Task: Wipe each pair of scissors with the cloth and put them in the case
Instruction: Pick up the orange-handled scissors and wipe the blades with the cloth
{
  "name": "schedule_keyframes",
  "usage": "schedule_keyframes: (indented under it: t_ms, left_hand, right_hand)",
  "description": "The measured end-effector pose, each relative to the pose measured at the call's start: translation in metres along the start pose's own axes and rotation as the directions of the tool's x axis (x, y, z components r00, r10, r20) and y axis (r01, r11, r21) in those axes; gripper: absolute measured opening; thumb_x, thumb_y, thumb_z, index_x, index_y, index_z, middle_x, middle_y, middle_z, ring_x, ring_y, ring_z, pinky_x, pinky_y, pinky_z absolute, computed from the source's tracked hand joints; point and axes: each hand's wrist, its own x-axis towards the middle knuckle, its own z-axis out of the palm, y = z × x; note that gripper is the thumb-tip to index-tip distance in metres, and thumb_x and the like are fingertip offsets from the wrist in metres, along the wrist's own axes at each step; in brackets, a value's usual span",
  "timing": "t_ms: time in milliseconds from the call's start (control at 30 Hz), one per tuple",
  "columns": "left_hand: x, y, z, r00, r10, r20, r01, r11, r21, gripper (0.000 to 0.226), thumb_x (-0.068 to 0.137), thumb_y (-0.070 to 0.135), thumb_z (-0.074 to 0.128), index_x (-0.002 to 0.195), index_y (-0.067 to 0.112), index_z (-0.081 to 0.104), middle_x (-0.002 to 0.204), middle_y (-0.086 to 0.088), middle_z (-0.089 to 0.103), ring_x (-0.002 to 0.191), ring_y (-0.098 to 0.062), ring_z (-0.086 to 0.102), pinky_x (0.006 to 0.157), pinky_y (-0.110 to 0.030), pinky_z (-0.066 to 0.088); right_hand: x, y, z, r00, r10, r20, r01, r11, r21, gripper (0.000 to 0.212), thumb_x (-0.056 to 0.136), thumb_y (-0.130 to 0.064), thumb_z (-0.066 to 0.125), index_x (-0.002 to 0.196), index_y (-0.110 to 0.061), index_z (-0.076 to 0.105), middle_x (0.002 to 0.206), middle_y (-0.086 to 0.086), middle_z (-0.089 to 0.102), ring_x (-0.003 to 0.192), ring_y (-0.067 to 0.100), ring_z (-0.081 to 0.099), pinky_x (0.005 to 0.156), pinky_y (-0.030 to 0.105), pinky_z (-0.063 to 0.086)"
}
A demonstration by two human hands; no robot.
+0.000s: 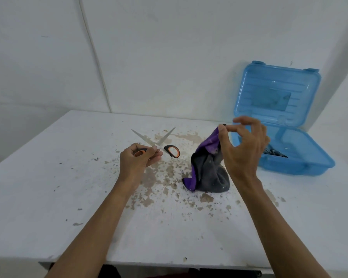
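A pair of scissors with orange-and-black handles lies spread wide open at the middle of the white table. My left hand grips one handle near the pivot; the other handle points right, free. My right hand pinches the top corner of a grey and purple cloth between thumb and forefinger, lifting it so its lower part still bunches on the table. The blue plastic case stands open at the right, with dark scissors partly seen inside behind my right hand.
The case's lid leans upright against the white wall. The tabletop is stained and chipped with brown flecks around the middle. The table's front edge runs along the bottom of the view.
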Motion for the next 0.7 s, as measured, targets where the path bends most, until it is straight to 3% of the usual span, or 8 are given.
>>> schedule_keyframes:
  t_ms: [67,133,200,267,367,500,567,700]
  left_hand:
    - [0.000,0.003,-0.001,0.999,-0.025,0.038,0.026,0.999,-0.027,0.019,0.091,0.005,0.074,0.098,-0.011,0.066,0.094,-0.026,0.076,0.092,-0.036,0.076,0.084,-0.036,0.063]
    - [-0.001,0.005,0.000,0.994,-0.071,0.084,0.078,0.993,-0.088,0.014,0.091,0.004,0.072,0.096,-0.008,0.067,0.097,-0.026,0.076,0.092,-0.035,0.076,0.084,-0.035,0.063]
    - [-0.003,0.006,0.000,0.987,-0.099,0.124,0.111,0.989,-0.096,0.012,0.090,0.003,0.072,0.095,-0.007,0.067,0.097,-0.027,0.075,0.092,-0.035,0.077,0.081,-0.032,0.063]
    - [-0.004,0.006,0.001,0.979,-0.119,0.163,0.133,0.988,-0.073,0.012,0.089,0.002,0.073,0.095,-0.007,0.067,0.097,-0.027,0.075,0.091,-0.034,0.077,0.077,-0.030,0.063]
    - [-0.003,0.004,0.002,0.971,-0.130,0.202,0.145,0.988,-0.058,0.011,0.087,0.002,0.073,0.092,-0.006,0.068,0.094,-0.027,0.075,0.088,-0.033,0.077,0.079,-0.033,0.064]
    - [0.001,-0.002,0.002,0.976,-0.135,0.173,0.142,0.989,-0.032,0.009,0.088,0.001,0.073,0.091,-0.006,0.069,0.090,-0.025,0.075,0.081,-0.031,0.076,0.081,-0.037,0.064]
    - [0.001,-0.002,0.001,0.976,-0.141,0.167,0.144,0.990,-0.004,0.012,0.088,0.001,0.074,0.094,-0.008,0.068,0.091,-0.026,0.075,0.080,-0.031,0.076,0.079,-0.035,0.064]
    - [0.000,-0.003,0.000,0.975,-0.131,0.182,0.117,0.989,0.087,0.009,0.089,0.001,0.072,0.093,-0.006,0.067,0.088,-0.027,0.075,0.083,-0.034,0.077,0.077,-0.035,0.064]
  right_hand:
    - [0.005,-0.008,-0.001,0.996,0.089,0.030,-0.093,0.971,0.220,0.012,0.095,-0.037,0.067,0.092,-0.026,0.072,0.126,-0.010,0.060,0.123,0.008,0.052,0.107,0.038,0.037]
    - [0.004,-0.011,0.005,0.954,0.209,0.214,-0.285,0.856,0.433,0.016,0.097,-0.032,0.065,0.111,-0.026,0.069,0.128,-0.007,0.064,0.121,0.004,0.058,0.108,0.040,0.046]
    - [-0.005,-0.010,0.015,0.894,0.192,0.405,-0.372,0.821,0.432,0.040,0.097,-0.023,0.066,0.136,-0.020,0.058,0.131,-0.006,0.064,0.118,0.006,0.062,0.104,0.032,0.051]
    - [-0.022,-0.004,0.025,0.853,0.100,0.512,-0.281,0.915,0.290,0.055,0.096,-0.017,0.067,0.147,-0.018,0.048,0.132,-0.009,0.060,0.117,0.008,0.059,0.104,0.023,0.048]
    - [-0.046,0.000,0.039,0.798,-0.011,0.602,-0.136,0.971,0.197,0.056,0.094,-0.015,0.068,0.147,-0.019,0.050,0.120,-0.002,0.065,0.106,0.011,0.059,0.096,0.030,0.051]
    - [-0.057,-0.002,0.043,0.838,-0.067,0.542,-0.058,0.976,0.211,0.050,0.095,-0.008,0.063,0.143,-0.019,0.055,0.112,-0.004,0.066,0.095,0.005,0.057,0.084,0.026,0.051]
    - [-0.057,-0.005,0.044,0.834,-0.224,0.505,0.151,0.972,0.183,0.050,0.093,0.000,0.057,0.140,-0.016,0.057,0.109,0.002,0.065,0.091,0.014,0.058,0.074,0.027,0.049]
    - [-0.065,-0.012,0.053,0.666,-0.429,0.610,0.519,0.854,0.033,0.069,0.081,0.008,0.066,0.144,-0.016,0.052,0.106,0.010,0.061,0.087,0.027,0.057,0.066,0.037,0.053]
